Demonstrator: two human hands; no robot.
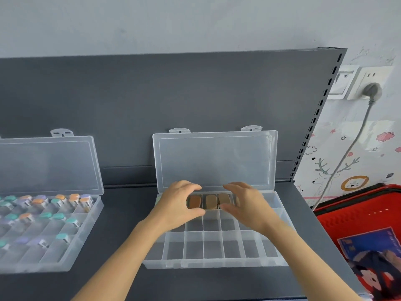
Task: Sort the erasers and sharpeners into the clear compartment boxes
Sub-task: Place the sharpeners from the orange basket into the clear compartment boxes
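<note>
Over the back row of the middle clear compartment box (pixel 217 262), the person's left hand (pixel 178 205) and right hand (pixel 247 206) hover facing each other. Each is cupped in a loose C with thumb and fingers spread wide, not clamped on anything as far as the view shows. Whether any fingertip actually touches an eraser is hard to say. Between the hands sit three brown erasers (pixel 211 202), one per compartment, side by side in that back row; there might be a fourth tucked behind the right hand, can't tell. The box's lid (pixel 214 159) stands open, leaning back on the dark grey shelf's rear panel (pixel 152 94). Off to the left on the same shelf (pixel 121 216) is a second clear box (pixel 86 235), lid up too, with sharpeners (pixel 58 216) in teal, orange and purple filling lots of its compartments. On the right there's a red basket (pixel 351 216) and a grey plug (pixel 372 91) in a wall socket.
</note>
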